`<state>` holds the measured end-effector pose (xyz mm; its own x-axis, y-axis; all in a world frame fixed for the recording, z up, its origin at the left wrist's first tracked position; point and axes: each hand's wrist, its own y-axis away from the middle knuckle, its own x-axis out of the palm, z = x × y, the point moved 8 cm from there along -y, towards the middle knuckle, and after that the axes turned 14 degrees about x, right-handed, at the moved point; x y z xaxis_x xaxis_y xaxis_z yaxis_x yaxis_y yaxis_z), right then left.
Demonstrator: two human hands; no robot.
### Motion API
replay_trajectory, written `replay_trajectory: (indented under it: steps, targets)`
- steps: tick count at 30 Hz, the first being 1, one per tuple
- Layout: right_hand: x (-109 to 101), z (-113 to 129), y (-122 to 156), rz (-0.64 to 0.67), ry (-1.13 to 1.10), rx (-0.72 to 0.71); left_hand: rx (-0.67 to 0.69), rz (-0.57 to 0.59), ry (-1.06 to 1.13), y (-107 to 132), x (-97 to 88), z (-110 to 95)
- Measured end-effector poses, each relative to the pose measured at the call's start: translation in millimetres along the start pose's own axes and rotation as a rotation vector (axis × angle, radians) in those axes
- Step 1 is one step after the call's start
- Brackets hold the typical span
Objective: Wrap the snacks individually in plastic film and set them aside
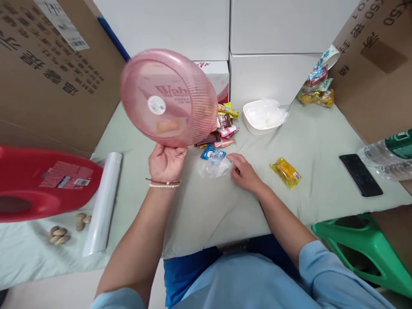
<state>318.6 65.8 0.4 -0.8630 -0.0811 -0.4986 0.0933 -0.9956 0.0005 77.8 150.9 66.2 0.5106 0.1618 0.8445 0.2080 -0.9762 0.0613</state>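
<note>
Sleeves (pixel 337 274) are sitting closest, at the table's (pixel 199 210) near edge. By the left edge, jug (pixel 48 182), nuts (pixel 59 234) and roll (pixel 103 201) are lying idle. Left hand (pixel 166 162) is clamping the plate (pixel 169 98) by its lower rim, holding it tilted in the air over mid-table. With so thin a grip, it could be slipping onto the sweets (pixel 223 128) behind. Right hand (pixel 246 174) is laying bunched fingertips on the wrapper (pixel 215 167) at centre; pinching or not, I cannot tell. That light film could be skidding away. Packet (pixel 286 172) and phone (pixel 360 174) are lying rightward.
</note>
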Motion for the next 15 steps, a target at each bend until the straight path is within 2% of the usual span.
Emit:
replay_trajectory:
  steps: [3, 5, 7, 11, 13, 15]
  targets:
    - [-20, 12, 3, -0.036, -0.165, 0.056, 0.027, 0.004, -0.006, 30, 9.3, -19]
    - [-37, 28, 10, -0.088, -0.303, 0.048, 0.003, 0.023, -0.065, 57, 13.0, -18]
    - [-48, 44, 23, -0.095, -0.432, 0.017, -0.076, 0.072, -0.126, 85, 16.1, -2]
    - [-77, 56, 68, -0.134, -0.475, 0.026, -0.307, 0.265, -0.251, 134, 19.7, 56]
    - [-110, 54, 97, -0.233, -0.459, 0.035, -0.253, 0.395, -0.439, 147, 19.0, 74]
    - [-156, 53, 123, -0.357, -0.400, 0.037, -0.003, 0.574, -0.774, 152, 21.5, 75]
